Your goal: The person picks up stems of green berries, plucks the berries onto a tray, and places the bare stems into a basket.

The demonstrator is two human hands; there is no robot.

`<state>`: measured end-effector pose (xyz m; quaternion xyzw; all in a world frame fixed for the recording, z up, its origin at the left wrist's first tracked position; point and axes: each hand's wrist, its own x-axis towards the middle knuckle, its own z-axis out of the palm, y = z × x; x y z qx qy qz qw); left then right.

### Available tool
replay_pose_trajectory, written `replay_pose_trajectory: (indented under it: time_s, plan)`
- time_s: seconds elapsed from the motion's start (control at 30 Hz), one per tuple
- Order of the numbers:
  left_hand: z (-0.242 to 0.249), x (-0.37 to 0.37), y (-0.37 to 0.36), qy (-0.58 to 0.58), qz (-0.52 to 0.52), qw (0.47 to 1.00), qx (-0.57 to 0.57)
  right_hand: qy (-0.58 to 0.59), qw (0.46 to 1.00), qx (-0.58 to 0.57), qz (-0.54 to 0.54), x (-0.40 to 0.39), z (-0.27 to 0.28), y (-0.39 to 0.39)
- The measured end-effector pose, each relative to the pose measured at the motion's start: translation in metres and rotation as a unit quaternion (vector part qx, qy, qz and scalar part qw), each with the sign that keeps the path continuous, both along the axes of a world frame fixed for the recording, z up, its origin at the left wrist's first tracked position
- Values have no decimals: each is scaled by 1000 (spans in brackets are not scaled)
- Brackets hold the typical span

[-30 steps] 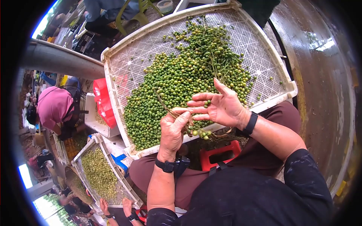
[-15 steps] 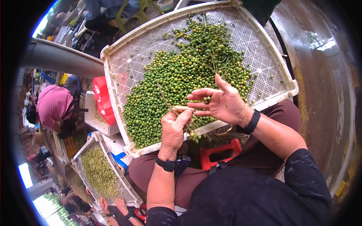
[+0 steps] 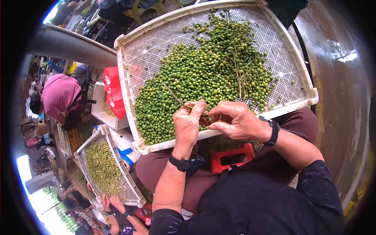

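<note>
My left hand [image 3: 187, 124] is closed around a bunch of thin brown stalks [image 3: 175, 96], whose bare ends stick out up and to the left. Close beside it, my right hand [image 3: 239, 122] has its fingers bent and its thumb near the fingertips at the stalks. What those fingertips grip is hidden. Both hands are over the near edge of a white mesh tray [image 3: 156, 38]. A broad heap of small round green and yellowish fruits [image 3: 188, 80] covers much of the mesh. Stemmed sprigs [image 3: 241, 70] lie on the heap's right side.
A red stool [image 3: 232, 157] is below the tray. At left stand a red plastic bag [image 3: 112, 92], a white bin [image 3: 98, 94] and another tray [image 3: 111, 150] of paler fruits, with another person's hands [image 3: 111, 201] at it. A person in pink [image 3: 60, 94] bends nearby.
My right hand has gone from spread fingers to bent ones and moved down against the stalks. The fruits hanging below my left hand no longer show. The whole view has shifted slightly.
</note>
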<state>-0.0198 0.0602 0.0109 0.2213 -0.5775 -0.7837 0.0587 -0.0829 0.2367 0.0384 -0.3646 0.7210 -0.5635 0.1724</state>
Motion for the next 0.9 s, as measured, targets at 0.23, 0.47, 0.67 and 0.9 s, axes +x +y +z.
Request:
replay_pose_trajectory:
  time_s: [0.23, 0.47, 0.67, 0.9]
  plan:
    - [6, 5, 3, -56, -71, 995, 45, -65, 995, 11, -80, 4, -23, -6]
    - [0, 7, 2, -13, -108, 994, 11, -158, 987, 3, -35, -6, -18, 6]
    - [5, 3, -7, -23, -68, 989, 127, -513, 849, -129, -3, -28, -15, 15]
    - [3, 2, -10, -37, 2, 994, 107, -465, 880, -93, 7, -24, -16, 10]
